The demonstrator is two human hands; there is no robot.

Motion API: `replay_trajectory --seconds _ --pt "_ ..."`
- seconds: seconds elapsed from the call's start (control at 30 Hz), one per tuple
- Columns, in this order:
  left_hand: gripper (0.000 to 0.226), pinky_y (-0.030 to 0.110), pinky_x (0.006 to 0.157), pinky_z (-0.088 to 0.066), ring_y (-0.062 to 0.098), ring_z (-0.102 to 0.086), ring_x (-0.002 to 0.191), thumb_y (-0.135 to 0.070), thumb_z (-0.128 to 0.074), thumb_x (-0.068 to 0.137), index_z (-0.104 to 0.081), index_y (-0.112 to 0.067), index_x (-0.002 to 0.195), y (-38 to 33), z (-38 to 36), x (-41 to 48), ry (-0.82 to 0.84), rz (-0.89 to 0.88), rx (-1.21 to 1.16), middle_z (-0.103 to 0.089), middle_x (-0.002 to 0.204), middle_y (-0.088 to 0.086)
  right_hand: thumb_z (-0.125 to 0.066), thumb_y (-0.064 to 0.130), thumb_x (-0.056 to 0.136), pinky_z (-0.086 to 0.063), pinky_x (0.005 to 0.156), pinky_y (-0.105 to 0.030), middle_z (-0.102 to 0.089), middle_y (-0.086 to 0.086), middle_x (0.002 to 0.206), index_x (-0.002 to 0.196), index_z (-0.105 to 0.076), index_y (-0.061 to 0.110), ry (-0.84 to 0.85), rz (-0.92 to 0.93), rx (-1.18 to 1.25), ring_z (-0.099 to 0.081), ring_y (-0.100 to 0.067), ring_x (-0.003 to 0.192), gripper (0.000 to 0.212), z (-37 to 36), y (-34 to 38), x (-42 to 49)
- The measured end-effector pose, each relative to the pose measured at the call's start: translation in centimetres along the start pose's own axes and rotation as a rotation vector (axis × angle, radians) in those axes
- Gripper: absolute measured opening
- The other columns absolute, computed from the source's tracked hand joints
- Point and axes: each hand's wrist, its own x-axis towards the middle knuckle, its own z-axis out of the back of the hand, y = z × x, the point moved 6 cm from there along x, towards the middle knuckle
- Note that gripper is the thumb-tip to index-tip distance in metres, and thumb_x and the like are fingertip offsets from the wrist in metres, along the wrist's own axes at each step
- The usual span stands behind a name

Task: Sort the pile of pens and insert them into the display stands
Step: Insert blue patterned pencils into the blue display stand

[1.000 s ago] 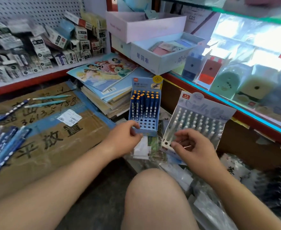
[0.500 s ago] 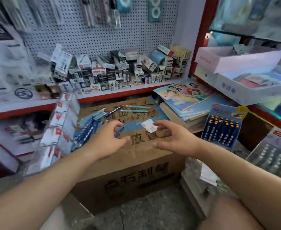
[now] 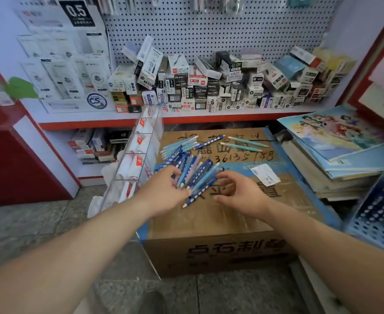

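Left hand (image 3: 164,189) fingers spread, touching pens (image 3: 194,168) on box (image 3: 209,225); right hand (image 3: 239,194) fingers apart, empty. Pens light, stiff, slick, likely roll; pinch mid-barrel, few together.

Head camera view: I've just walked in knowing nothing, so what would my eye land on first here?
A jumbled pile of pens, mostly blue with white dots, lies on a cardboard box at centre, with the left hand touching its near edge and the right hand spread open beside it. Behind, a shelf is crammed with small boxes under a white pegboard, and a stack of books sits at right.
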Motion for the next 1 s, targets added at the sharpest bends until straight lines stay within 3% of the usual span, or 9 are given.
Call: replay_trajectory --seconds 0.2,0.3,0.5,0.7,0.9,1.0 --pt "0.059 0.044 0.093 -0.056 0.017 -0.065 0.101 -0.037 -0.074 0.089 -0.044 -0.026 0.138 0.9 0.2 1.2 -0.022 0.035 -0.025 -0.059 0.103 -0.01 -0.083 0.034 0.083 -0.052 0.077 -0.019 -0.055 0.015 0.113 0.136 -0.053 0.038 0.006 0.014 -0.091 -0.061 -0.005 0.095 0.062 -0.8 0.0 2.5" --pt "0.059 0.041 0.092 -0.057 0.013 -0.064 0.1 -0.039 -0.073 0.089 -0.044 -0.028 0.139 1.2 -0.3 1.6 -0.008 0.024 0.012 -0.061 0.112 -0.008 -0.082 0.041 0.082 -0.045 0.07 -0.014 -0.051 0.015 0.11 0.131 -0.057 0.04 -0.001 0.036 -0.192 -0.058 -0.006 0.091 0.055 -0.9 0.1 3.4" --pt "0.053 0.041 0.094 -0.056 0.01 -0.064 0.099 -0.038 -0.071 0.09 -0.047 -0.031 0.137 1.6 -0.6 2.0 0.012 0.014 0.014 -0.06 0.108 -0.012 -0.076 0.044 0.087 -0.047 0.095 -0.025 -0.043 0.012 0.11 0.113 -0.062 0.039 0.082 0.092 -0.389 -0.051 -0.006 0.102 0.03 -1.1 -0.2 4.8" --pt "0.047 0.038 0.093 -0.055 0.008 -0.064 0.096 -0.033 -0.069 0.093 -0.047 -0.03 0.135 1.4 -0.8 1.8 0.035 0.0 0.005 -0.061 0.105 -0.013 -0.072 0.043 0.09 -0.044 0.096 -0.034 -0.049 0.009 0.104 0.092 -0.063 0.037 0.136 0.174 -0.569 -0.043 -0.012 0.108 0.01 -0.9 0.5 5.0" --pt "0.039 0.037 0.095 -0.054 0.01 -0.065 0.099 -0.03 -0.074 0.09 -0.058 -0.029 0.125 1.3 -0.5 1.7 0.034 -0.005 -0.02 -0.062 0.108 -0.012 -0.073 0.041 0.09 -0.048 0.088 -0.03 -0.062 0.016 0.098 0.09 -0.069 0.035 0.201 0.163 -0.469 -0.052 -0.005 0.101 0.007 0.6 0.6 3.0" --pt "0.034 0.028 0.095 -0.053 0.001 -0.065 0.098 -0.033 -0.071 0.092 -0.067 -0.03 0.126 0.2 -0.9 1.1 0.074 -0.092 0.022 -0.069 0.107 -0.017 -0.077 0.035 0.087 -0.049 0.076 -0.018 -0.07 0.014 0.091 0.088 -0.073 0.032 0.224 0.118 -0.266 -0.062 0.0 0.088 0.005 1.4 1.3 1.7"
